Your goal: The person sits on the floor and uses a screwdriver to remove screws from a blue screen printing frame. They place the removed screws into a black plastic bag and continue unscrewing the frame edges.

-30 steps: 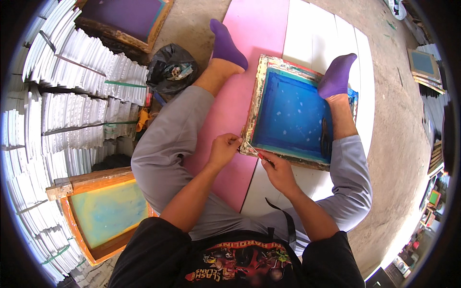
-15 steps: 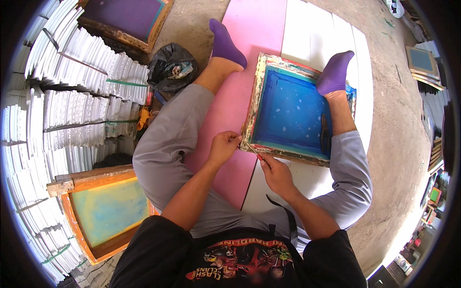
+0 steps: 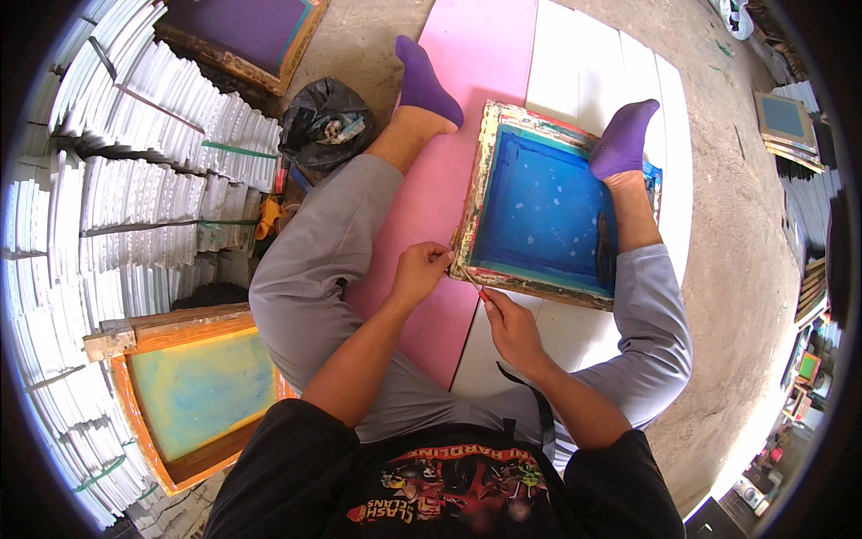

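Shirt (image 3: 449, 494): Black with a bright printed front, worn by a person seated with legs spread.
Trousers (image 3: 310, 269): Grey, a dark strap (image 3: 542, 413) trailing from the waist.
Right hand (image 3: 514, 325): Clamped on the red handle of a slim tool (image 3: 484, 294), its thin shaft angled toward the near-left corner of a screen frame (image 3: 479, 171).
Left hand (image 3: 422, 273): Fingers bent in at that same corner; whether they pinch anything cannot be told.
Screen frame: Flat between the person's legs, its paint-crusted rim around a blue, white-flecked mesh (image 3: 539, 207). A dark, narrow object (image 3: 606, 251) lies along its right side.
Orange frame (image 3: 193, 330): Beside the left knee, tilted, with a yellow-green mesh.
Surface: A pink panel (image 3: 413, 220) on the left, partly under the screen frame, beside white panels (image 3: 575, 54).
Socks: Purple, the left one (image 3: 426, 90) over the pink panel's edge, the right one (image 3: 624, 139) over the screen frame's right side.
Paper stacks (image 3: 135, 207): Banded white bundles piled along the left.
Black bag (image 3: 301, 144): Crumpled and open, just beside the stacks.
Purple-meshed frame (image 3: 302, 49): On the floor (image 3: 745, 225), beyond the bag.
Far right: Framed panels (image 3: 763, 121) in a pile.
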{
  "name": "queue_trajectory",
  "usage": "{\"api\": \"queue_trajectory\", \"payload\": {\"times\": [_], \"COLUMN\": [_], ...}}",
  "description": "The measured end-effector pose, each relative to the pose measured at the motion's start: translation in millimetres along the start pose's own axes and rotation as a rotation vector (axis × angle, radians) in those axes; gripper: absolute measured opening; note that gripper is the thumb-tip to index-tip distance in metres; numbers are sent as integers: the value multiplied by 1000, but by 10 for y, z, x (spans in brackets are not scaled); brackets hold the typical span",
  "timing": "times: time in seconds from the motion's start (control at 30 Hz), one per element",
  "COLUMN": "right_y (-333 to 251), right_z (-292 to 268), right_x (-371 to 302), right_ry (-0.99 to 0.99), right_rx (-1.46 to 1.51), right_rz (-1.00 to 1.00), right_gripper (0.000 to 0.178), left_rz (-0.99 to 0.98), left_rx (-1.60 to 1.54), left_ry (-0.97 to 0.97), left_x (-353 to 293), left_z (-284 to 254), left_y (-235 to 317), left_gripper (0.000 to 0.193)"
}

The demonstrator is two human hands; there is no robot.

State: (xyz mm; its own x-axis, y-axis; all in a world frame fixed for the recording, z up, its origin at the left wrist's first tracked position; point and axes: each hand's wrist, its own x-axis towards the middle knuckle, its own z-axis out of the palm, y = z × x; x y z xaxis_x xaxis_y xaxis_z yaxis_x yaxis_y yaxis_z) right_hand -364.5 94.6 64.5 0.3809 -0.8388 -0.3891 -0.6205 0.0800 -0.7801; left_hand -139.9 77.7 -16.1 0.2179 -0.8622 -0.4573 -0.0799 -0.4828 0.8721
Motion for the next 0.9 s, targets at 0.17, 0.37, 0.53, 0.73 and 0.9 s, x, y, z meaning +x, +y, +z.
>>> {"api": "queue_trajectory", "payload": {"times": [0.17,0.37,0.53,0.73,0.9], "right_y": [69,206,350,295,252], "right_z": [125,325,389,313,274], "right_x": [-28,-85,-87,-123,-126], "right_ry": [56,125,194,204,194], "right_rx": [16,82,46,43,42], "right_rz": [-16,-21,-139,-143,-122], "right_gripper": [37,35,34,33,33], "left_rz": [-8,18,51,-10,-5], "left_rx": [-19,22,75,34,15], "left_ry": [11,17,22,17,11], "left_x": [6,19,26,16,27], "left_z": [0,-4,-16,-7,-3], "left_y": [-36,-52,-70,-20,-62], "left_gripper": [22,23,24,23,23]}}
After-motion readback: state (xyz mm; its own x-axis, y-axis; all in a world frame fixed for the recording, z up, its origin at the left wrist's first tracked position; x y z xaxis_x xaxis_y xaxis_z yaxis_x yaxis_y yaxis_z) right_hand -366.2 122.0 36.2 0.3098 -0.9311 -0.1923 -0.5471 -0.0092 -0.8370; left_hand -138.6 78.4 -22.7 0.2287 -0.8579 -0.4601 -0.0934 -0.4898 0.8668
